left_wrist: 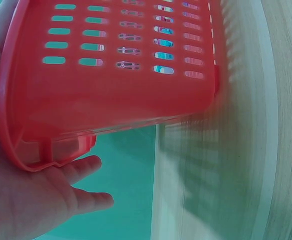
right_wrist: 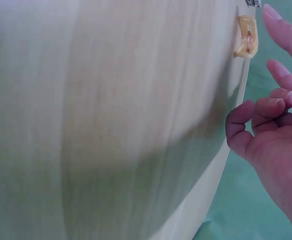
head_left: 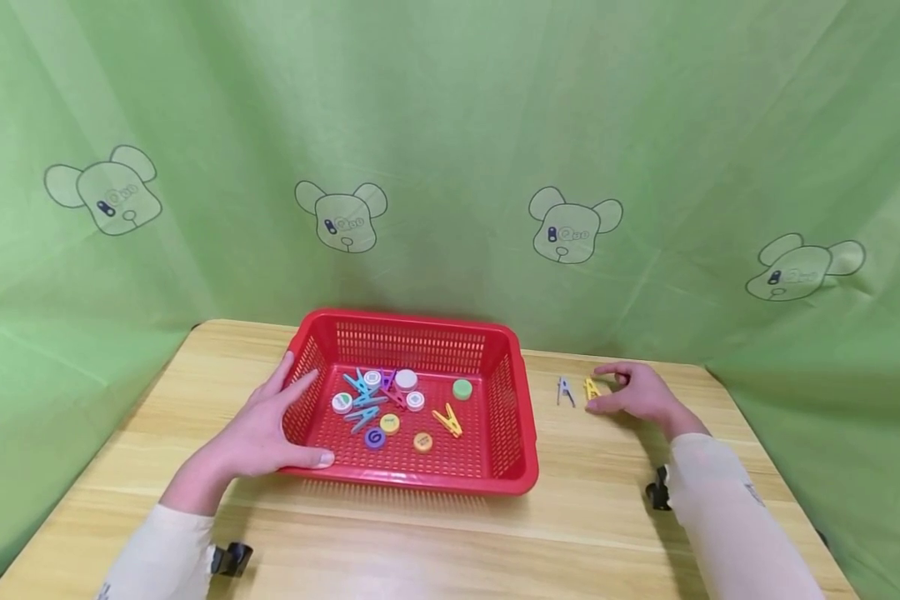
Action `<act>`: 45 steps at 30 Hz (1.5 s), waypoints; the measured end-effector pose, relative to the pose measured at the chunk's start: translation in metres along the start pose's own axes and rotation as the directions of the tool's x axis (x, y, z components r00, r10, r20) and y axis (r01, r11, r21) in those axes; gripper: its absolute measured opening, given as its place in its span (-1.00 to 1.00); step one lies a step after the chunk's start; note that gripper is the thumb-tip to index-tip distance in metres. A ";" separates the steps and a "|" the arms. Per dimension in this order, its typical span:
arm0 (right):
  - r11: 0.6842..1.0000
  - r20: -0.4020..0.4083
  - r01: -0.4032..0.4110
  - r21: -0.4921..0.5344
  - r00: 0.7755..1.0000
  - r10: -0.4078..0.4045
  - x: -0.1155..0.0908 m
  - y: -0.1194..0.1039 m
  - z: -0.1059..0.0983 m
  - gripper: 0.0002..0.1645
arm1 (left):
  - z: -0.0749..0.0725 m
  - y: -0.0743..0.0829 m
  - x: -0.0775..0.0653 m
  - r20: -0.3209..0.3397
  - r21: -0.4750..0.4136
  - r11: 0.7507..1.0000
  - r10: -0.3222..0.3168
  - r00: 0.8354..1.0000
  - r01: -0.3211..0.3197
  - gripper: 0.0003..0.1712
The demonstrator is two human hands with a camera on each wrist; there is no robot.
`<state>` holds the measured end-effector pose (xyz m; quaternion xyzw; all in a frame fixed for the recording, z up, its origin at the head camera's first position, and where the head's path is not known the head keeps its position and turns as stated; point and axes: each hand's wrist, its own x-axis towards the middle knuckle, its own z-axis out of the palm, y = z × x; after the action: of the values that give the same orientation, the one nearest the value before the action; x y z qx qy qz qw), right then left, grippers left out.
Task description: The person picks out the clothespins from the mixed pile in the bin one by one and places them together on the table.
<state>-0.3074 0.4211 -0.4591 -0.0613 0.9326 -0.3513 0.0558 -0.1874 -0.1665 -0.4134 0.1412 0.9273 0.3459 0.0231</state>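
Observation:
My left hand (head_left: 258, 429) rests on the left end of a red plastic basket (head_left: 523, 417). Its fingers are spread and fairly straight, with the thumb on the front rim. Inside the basket lie several clothespins, among them a yellow one (head_left: 447, 421) and light-blue ones, with several bottle caps, such as a green cap (head_left: 462, 389) and an orange cap (head_left: 422, 442). Right of the basket, my right hand (head_left: 640, 396) has its thumb and forefinger apart beside a yellow clothespin (head_left: 592, 389) on the table. In the right wrist view the fingers are clear of that clothespin (right_wrist: 248, 37).
A blue clothespin (head_left: 566, 392) lies on the wooden table (head_left: 570, 500), between the basket and the yellow clothespin. Behind the table's back edge hangs a green curtain (head_left: 450, 100) with printed mouse heads.

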 end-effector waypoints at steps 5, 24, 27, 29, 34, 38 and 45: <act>1.000 -0.036 0.018 0.006 0.999 -0.018 0.000 -0.013 -0.006 -0.12 | -0.001 0.000 0.000 -0.007 0.006 1.000 -0.004 1.000 0.004 0.40; 0.988 -0.080 0.150 -0.034 0.985 -0.152 0.019 -0.092 -0.013 -0.26 | -0.005 0.002 0.005 -0.010 0.006 1.000 0.004 1.000 -0.004 0.40; 0.986 -0.073 0.165 -0.018 0.983 -0.166 0.023 -0.103 -0.012 -0.24 | -0.005 0.003 0.005 -0.007 0.007 1.000 0.004 1.000 -0.004 0.40; 0.985 -0.062 0.172 -0.006 0.983 -0.172 0.026 -0.110 -0.012 -0.22 | -0.005 0.003 0.005 -0.006 0.005 1.000 0.004 1.000 -0.004 0.41; 0.981 -0.043 0.195 0.019 0.980 -0.194 0.032 -0.128 -0.008 -0.21 | -0.004 0.003 0.004 -0.006 -0.002 1.000 0.001 1.000 -0.001 0.41; 0.973 -0.043 0.226 0.037 0.974 -0.224 0.037 -0.143 -0.004 -0.28 | -0.002 0.002 0.003 -0.004 -0.002 1.000 0.000 1.000 0.000 0.40; 0.959 -0.024 0.280 0.041 0.960 -0.279 0.046 -0.169 0.003 -0.34 | 0.001 0.000 0.001 -0.003 -0.007 1.000 -0.006 1.000 0.006 0.40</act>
<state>-0.3392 0.2862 -0.3517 -0.1879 0.9071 -0.3765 -0.0012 -0.1882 -0.1656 -0.4135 0.1379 0.9266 0.3491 0.0232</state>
